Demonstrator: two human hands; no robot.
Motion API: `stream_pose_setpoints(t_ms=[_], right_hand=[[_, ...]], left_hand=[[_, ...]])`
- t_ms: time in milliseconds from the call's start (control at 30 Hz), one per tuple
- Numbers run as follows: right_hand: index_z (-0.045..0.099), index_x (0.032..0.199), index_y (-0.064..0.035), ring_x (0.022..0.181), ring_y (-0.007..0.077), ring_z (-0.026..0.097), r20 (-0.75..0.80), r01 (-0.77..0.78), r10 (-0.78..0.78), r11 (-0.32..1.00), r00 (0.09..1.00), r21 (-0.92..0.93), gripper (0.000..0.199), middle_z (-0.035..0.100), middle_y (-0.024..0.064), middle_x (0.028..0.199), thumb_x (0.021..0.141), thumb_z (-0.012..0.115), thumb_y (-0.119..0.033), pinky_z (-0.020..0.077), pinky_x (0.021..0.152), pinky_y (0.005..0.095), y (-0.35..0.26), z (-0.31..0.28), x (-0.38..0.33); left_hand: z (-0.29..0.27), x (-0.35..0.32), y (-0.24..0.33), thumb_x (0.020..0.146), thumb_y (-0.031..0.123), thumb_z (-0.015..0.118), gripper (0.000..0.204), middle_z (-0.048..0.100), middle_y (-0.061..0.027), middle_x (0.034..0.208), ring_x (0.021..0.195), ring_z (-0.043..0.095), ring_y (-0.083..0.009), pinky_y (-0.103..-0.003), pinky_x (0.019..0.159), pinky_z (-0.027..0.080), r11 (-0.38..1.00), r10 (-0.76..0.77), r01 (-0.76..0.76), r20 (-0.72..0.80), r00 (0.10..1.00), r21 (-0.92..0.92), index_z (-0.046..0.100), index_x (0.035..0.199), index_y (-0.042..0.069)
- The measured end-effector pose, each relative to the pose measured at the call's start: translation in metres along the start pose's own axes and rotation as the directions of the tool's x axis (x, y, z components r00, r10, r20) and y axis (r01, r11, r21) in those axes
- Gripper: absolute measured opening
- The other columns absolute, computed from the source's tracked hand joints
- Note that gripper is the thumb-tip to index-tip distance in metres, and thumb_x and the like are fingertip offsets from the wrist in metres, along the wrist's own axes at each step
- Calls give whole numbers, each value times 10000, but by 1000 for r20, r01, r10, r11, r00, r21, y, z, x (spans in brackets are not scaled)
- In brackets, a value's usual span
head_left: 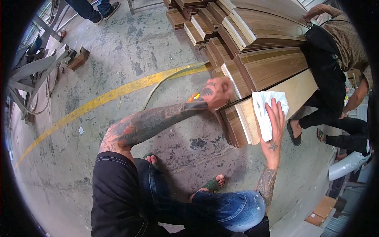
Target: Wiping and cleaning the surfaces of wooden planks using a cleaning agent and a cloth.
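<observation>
My right hand (pixel 274 118) presses a folded white cloth (pixel 268 98) onto the pale top face of a long wooden board (pixel 302 85), near its close end. The fingers lie over the cloth, with the thumb side along its edge. My left hand (pixel 218 93) is curled and blurred by motion beside the ends of the stacked boards. Whatever it may hold is hidden. A small yellow-orange thing (pixel 194 97) shows at that wrist; its kind is unclear. Brown-faced boards (pixel 272 67) with pale edges lie stacked just beyond both hands.
More stepped board ends (pixel 201 25) rise at the back. On the right a person in dark trousers (pixel 325 49) stands against the stack. Another person's legs (pixel 92 10) show at the far left. A hose (pixel 156 89) crosses the yellow floor line (pixel 98 100). Metal frames (pixel 33 73) stand left.
</observation>
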State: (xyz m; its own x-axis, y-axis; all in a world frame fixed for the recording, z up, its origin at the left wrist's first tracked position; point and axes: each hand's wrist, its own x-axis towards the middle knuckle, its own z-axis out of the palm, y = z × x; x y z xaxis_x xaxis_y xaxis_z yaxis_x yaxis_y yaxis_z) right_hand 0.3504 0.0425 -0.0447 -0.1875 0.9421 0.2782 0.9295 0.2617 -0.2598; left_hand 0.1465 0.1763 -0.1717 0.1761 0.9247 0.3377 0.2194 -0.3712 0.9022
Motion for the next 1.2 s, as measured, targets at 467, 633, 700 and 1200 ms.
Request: stream_pose_setpoints(t_ms=[467,633,700,1200], right_hand=[[491,1455,-91,1497,357,261,-6,-15,15,1000,1000,0,608,386,117,1584,869,602,-210,165,1215,523,-5,1,4],[492,1449,-83,1494,354,266,-1,-3,3,1000,1000,18,616,389,112,1582,852,634,-141,171,1215,523,-13,-2,6],[491,1448,-80,1494,354,267,0,-20,20,1000,1000,3,619,389,112,1582,849,640,-126,173,1214,523,-11,-9,1],[504,1435,-65,1489,361,276,-6,-34,34,999,999,-10,608,404,124,1571,845,649,-53,182,1212,526,-7,4,4]], left_hand=[[-61,91,-168,895,254,656,421,732,-80,885,643,665,-156,-313,558,529,687,-723,645,-224,654,-335,671,1271,64],[-58,113,-169,874,287,704,369,736,-26,866,648,643,-93,-279,567,518,699,-629,473,-147,763,-536,728,1156,49],[-47,117,-156,880,275,712,331,736,-20,860,648,637,-85,-268,562,513,675,-644,482,-127,755,-558,740,1114,42],[-44,113,-159,953,113,674,148,690,-27,834,661,596,-84,-223,569,495,668,-631,467,-109,768,-579,697,1037,-8]])
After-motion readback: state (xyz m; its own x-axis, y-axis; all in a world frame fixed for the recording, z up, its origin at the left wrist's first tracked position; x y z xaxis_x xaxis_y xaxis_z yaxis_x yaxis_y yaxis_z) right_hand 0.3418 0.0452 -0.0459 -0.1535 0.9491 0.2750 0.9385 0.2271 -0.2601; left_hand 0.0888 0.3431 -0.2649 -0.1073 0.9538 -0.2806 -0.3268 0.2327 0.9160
